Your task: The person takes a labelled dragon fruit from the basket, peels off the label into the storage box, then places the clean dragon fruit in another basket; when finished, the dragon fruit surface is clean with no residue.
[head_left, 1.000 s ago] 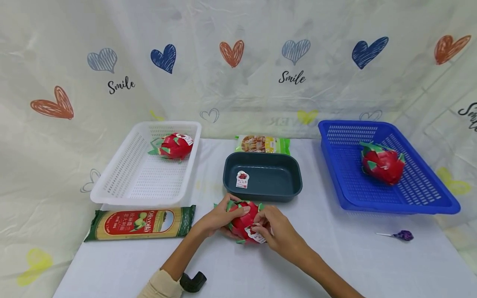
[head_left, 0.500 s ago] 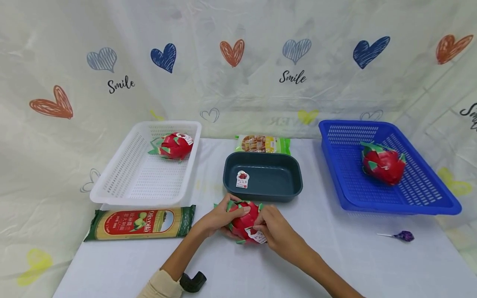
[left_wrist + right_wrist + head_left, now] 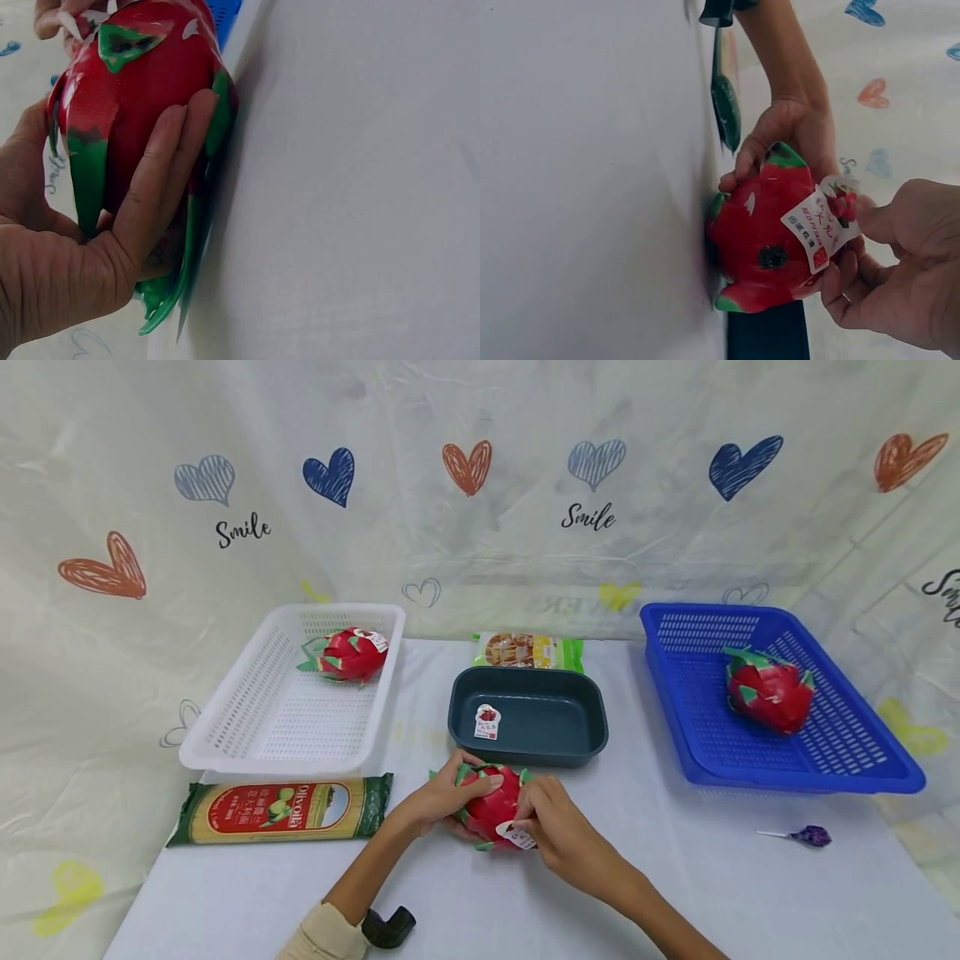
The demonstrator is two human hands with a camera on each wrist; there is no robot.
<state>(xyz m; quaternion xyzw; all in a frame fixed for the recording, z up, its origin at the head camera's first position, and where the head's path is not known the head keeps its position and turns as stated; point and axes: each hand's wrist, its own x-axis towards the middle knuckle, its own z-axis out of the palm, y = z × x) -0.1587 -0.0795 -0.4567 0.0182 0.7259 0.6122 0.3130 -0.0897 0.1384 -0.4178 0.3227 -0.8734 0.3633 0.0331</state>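
Note:
My left hand (image 3: 447, 797) grips a red and green artificial dragon fruit (image 3: 491, 806) just above or on the white table; which of the two I cannot tell. Its fingers lie around the fruit's leafy end in the left wrist view. A white printed sticker (image 3: 814, 232) sits on the fruit's other end, with part of it raised off the skin. My right hand (image 3: 558, 822) pinches that raised part between thumb and fingers. Behind the fruit stands a dark teal tray (image 3: 551, 714), with a similar dragon fruit sticker (image 3: 487, 722) on its inside.
A white basket (image 3: 197, 752) at left and a blue basket (image 3: 686, 760) at right each hold one dragon fruit. A spaghetti pack (image 3: 281, 810) lies left of my hands. Behind the tray lies a green food packet (image 3: 570, 653). A lollipop (image 3: 810, 836) and a black pipe elbow (image 3: 390, 929) also lie here.
My right fingers have shifted slightly over the sticker, and its upper picture part is now less visible. The left hand and the fruit have stayed in place.

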